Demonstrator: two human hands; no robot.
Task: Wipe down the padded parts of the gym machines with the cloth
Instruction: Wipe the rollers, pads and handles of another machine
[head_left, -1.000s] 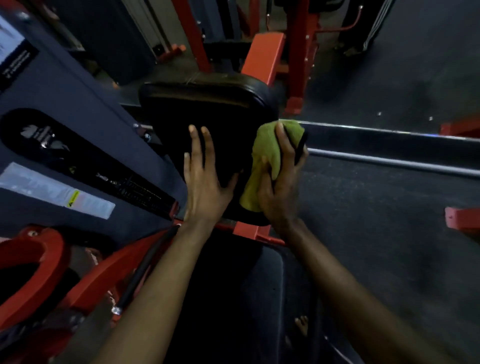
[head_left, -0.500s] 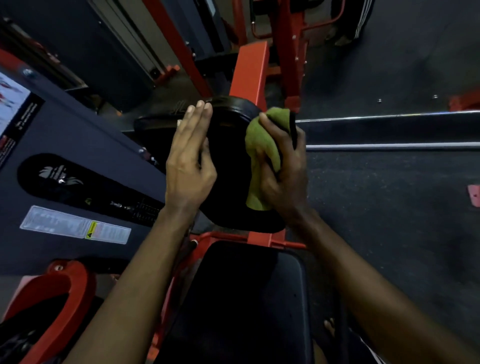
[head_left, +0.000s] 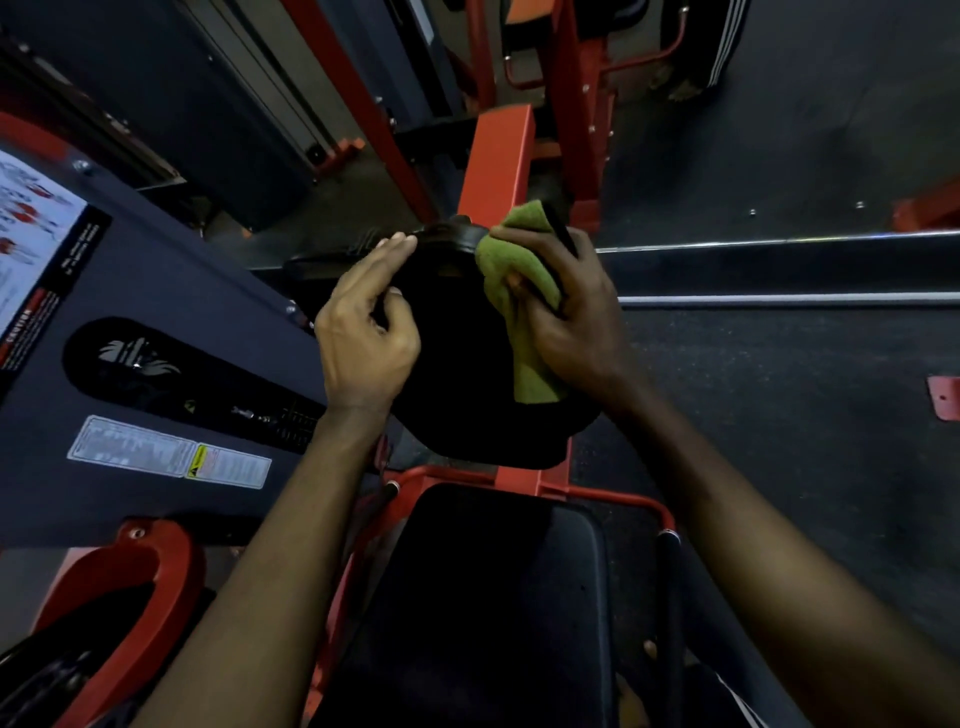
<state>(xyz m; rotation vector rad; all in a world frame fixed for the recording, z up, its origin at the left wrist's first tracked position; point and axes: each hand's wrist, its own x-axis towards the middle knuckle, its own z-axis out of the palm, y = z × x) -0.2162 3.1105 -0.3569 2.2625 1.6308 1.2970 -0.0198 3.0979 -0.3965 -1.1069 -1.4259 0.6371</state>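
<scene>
Right hand (head_left: 576, 322) grips green cloth (head_left: 519, 270) on the pad (head_left: 457, 384); left hand (head_left: 363, 338) touches it, fingers straight.

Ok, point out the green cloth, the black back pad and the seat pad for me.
green cloth (head_left: 519, 322), head view, on its middle strip.
back pad (head_left: 457, 374), head view, on its dark front face.
seat pad (head_left: 488, 597), head view, middle of its top.
</scene>
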